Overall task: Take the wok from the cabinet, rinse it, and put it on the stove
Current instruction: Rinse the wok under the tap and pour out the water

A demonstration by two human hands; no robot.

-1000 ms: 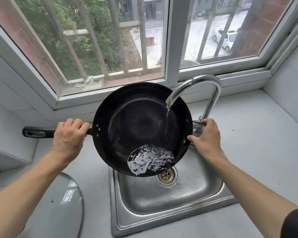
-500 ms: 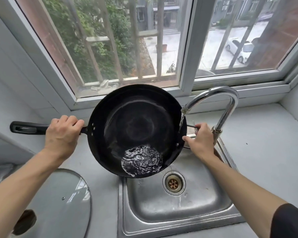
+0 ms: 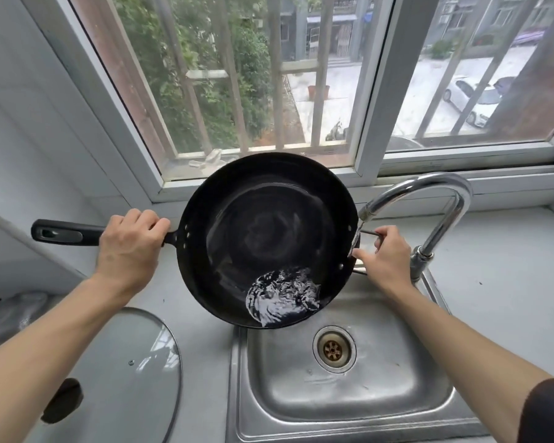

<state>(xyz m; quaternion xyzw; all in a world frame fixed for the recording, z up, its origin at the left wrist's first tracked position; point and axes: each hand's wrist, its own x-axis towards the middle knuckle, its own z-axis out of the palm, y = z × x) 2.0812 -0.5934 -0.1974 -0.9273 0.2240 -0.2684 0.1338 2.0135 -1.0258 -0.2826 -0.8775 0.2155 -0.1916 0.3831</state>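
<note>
The black wok (image 3: 269, 238) is held in the air over the back left corner of the steel sink (image 3: 343, 391), tilted so a pool of water (image 3: 283, 295) gathers at its near rim. The left hand (image 3: 128, 247) is wrapped round the long handle (image 3: 64, 233), while the right hand (image 3: 383, 260) grips the small loop handle (image 3: 370, 233) under the tap (image 3: 429, 199). A glass lid (image 3: 135, 372) lies on the bench (image 3: 499, 282) at its near left corner

Black wok (image 3: 269, 231) tilted above sink, shallow water pooled at near rim, apparently rippling.
</note>
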